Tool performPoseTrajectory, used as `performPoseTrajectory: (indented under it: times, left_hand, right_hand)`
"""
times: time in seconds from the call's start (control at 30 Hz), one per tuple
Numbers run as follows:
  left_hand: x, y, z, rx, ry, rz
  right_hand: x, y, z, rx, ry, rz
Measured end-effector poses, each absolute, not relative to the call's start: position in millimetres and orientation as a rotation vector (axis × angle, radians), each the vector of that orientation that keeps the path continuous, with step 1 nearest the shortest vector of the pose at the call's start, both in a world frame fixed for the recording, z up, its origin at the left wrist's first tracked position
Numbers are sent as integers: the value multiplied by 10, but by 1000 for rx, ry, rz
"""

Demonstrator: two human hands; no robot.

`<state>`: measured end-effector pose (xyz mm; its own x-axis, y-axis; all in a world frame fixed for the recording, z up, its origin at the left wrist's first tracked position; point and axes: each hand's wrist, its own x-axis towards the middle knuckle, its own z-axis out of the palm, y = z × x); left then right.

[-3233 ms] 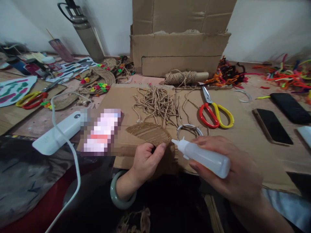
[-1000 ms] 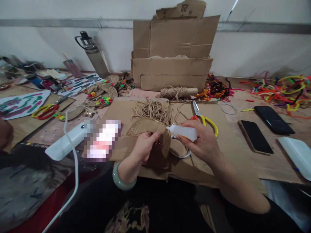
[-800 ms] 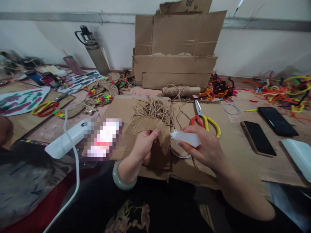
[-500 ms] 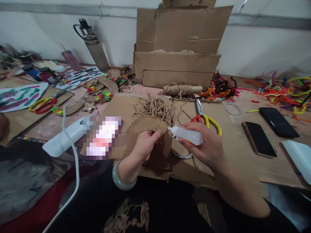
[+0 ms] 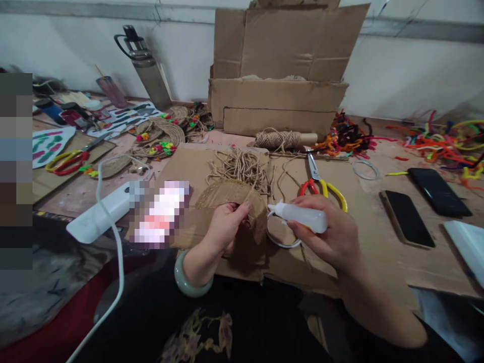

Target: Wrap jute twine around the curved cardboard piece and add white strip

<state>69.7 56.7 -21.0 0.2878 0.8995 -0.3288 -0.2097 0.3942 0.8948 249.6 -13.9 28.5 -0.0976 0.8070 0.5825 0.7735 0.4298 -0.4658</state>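
My left hand (image 5: pixel 229 224) pinches the inner edge of a curved cardboard piece (image 5: pixel 227 190), an arch with a dotted line of glue along its outer rim. A white glue bottle (image 5: pixel 304 217) lies tilted in my right hand (image 5: pixel 333 232), its nozzle pointing left, just off the arch's right end. Behind the arch is a heap of cut jute twine (image 5: pixel 238 169). Scissors (image 5: pixel 315 181) with red and yellow handles rest beyond the bottle. Under my hands is a flat cardboard sheet (image 5: pixel 363 247), with a white ring (image 5: pixel 285 245) by the arch.
A twine spool (image 5: pixel 283 139) lies before upright cardboard (image 5: pixel 280 106). Colourful pipe cleaners (image 5: pixel 442 138) are scattered at right, near two phones (image 5: pixel 408 217). A lit, blurred phone (image 5: pixel 161 214), white cable (image 5: pixel 119 262) and second scissors (image 5: pixel 70 159) lie left. A water bottle (image 5: pixel 147 75) stands at the back.
My right hand has drawn the glue bottle slightly right and down, away from the arch. My left hand keeps its hold. A blurred patch has appeared at the far left.
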Motion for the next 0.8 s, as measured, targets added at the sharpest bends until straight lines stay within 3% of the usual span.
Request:
performPoseTrajectory:
  times: [0.8]
  left_hand:
    - [677,563,-214,851,957,858]
  right_hand:
    - [2461,-176,299,-1322,-1888,118]
